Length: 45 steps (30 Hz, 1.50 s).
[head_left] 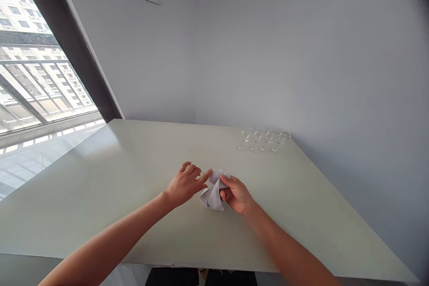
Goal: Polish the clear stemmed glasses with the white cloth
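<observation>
A crumpled light grey cloth [213, 197] is held above the table near its middle. My right hand [237, 194] pinches it between thumb and fingers, and its folds hang down to the left of those fingers. My left hand [187, 183] is just left of the cloth, palm down with fingers apart. Its index finger reaches the cloth's upper left edge; whether it touches cannot be made out.
Several clear stemmed glasses [263, 139] stand together at the table's back right, near the wall. The pale table [150, 161] meets grey walls behind and on the right. A window with railings is at the left.
</observation>
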Motion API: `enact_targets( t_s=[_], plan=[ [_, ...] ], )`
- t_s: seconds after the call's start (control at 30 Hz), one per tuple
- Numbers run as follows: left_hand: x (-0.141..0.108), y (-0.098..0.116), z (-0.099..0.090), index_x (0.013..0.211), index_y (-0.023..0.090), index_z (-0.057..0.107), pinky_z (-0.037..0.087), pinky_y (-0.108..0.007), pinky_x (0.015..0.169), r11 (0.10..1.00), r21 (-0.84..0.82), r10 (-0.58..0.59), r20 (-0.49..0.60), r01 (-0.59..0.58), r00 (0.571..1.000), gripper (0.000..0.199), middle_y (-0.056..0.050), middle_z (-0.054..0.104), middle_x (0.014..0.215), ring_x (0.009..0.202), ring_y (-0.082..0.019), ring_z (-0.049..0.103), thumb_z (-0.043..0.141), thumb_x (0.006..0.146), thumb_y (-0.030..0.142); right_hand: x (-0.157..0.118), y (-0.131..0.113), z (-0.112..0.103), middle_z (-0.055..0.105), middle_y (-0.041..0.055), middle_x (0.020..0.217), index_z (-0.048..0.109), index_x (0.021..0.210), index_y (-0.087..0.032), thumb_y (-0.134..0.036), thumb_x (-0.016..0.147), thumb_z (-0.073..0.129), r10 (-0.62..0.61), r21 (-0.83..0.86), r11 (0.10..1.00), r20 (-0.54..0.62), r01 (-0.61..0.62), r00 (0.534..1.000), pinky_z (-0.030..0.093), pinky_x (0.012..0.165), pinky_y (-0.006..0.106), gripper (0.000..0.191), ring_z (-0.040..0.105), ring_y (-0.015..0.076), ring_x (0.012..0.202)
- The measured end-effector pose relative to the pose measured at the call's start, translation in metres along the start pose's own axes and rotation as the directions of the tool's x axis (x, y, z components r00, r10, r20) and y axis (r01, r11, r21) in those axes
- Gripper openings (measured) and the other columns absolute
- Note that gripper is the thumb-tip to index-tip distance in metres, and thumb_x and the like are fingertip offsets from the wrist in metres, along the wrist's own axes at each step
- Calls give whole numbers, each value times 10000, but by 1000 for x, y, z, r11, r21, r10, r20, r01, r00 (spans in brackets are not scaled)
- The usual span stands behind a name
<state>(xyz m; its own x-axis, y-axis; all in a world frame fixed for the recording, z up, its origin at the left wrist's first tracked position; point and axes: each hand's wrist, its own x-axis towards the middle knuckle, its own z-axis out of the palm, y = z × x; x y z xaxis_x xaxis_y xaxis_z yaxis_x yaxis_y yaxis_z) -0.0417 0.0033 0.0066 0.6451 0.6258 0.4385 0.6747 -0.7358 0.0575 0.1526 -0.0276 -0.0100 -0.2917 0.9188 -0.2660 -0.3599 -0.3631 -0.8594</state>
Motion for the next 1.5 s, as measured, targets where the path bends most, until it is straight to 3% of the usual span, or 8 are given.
enact_targets(
  t_s=[0.13, 0.3, 0.43, 0.57, 0.8, 1.03, 1.3, 1.5],
  plan=[
    [-2, -6, 4, 1103, 255, 571, 417, -306, 689, 964, -231, -105, 131, 134, 986, 360, -26, 603, 652, 642, -143, 545, 416, 849, 457, -9, -6, -2, 575, -20, 496, 585, 768, -141, -462, 689, 645, -4, -146, 989, 94, 18, 996, 372, 406, 203, 336, 513, 92, 373],
    [-6, -13, -4, 908, 198, 638, 418, -221, 509, 638, -632, 26, 589, 441, 808, 502, -13, 600, 593, 518, -102, 527, 263, 870, 530, -20, -21, -8, 627, 20, 610, 611, 719, -136, -415, 673, 667, 61, -506, 856, 297, 103, 953, 430, 507, 246, 289, 628, 163, 534],
    [-6, 0, -1, 1106, 228, 569, 459, -317, 729, 866, -420, -187, 231, 271, 955, 391, -56, 661, 832, 788, -171, 599, 396, 851, 468, -6, -18, -7, 598, -3, 536, 596, 758, -133, -441, 675, 663, -4, -350, 935, 153, 58, 988, 395, 452, 219, 326, 585, 129, 452],
    [-3, 6, 6, 1121, 205, 545, 335, -448, 930, 996, -6, -86, -93, 86, 992, 326, -75, 649, 844, 881, -206, 575, 489, 834, 349, 6, -14, -1, 535, -52, 461, 572, 798, -147, -453, 685, 658, 11, -68, 998, 34, -8, 999, 343, 397, 183, 337, 486, 71, 365],
    [2, -15, 4, 755, 180, 607, 392, -226, 549, 846, -474, 1, 463, 246, 887, 467, 1, 611, 620, 533, -102, 527, 255, 899, 452, 4, -21, -15, 612, 7, 541, 624, 765, -115, -380, 642, 708, 7, -420, 900, 283, 117, 959, 421, 476, 233, 304, 611, 150, 477],
    [5, -3, 29, 1100, 208, 559, 331, -392, 852, 989, -85, -122, -32, 119, 992, 306, -97, 645, 882, 893, -214, 537, 438, 859, 352, 27, 7, -25, 547, -55, 482, 574, 763, -149, -437, 644, 700, -14, 69, 997, -22, 15, 1000, 355, 386, 170, 336, 479, 54, 355],
    [0, -10, 27, 851, 183, 642, 390, -250, 542, 712, -467, -290, 484, 525, 825, 485, -18, 620, 622, 528, -127, 516, 279, 865, 504, 6, 2, -25, 615, 6, 576, 619, 803, -114, -368, 660, 697, -17, -249, 965, 233, 77, 972, 424, 447, 221, 302, 598, 134, 451],
    [2, 15, 20, 1152, 230, 527, 281, -436, 936, 989, 4, -150, -17, 150, 989, 320, -80, 645, 913, 928, -213, 549, 474, 839, 270, 14, 6, -26, 535, -53, 459, 589, 770, -145, -384, 657, 709, 2, 120, 993, -1, -2, 1000, 370, 390, 172, 290, 472, 53, 347]
  ],
)
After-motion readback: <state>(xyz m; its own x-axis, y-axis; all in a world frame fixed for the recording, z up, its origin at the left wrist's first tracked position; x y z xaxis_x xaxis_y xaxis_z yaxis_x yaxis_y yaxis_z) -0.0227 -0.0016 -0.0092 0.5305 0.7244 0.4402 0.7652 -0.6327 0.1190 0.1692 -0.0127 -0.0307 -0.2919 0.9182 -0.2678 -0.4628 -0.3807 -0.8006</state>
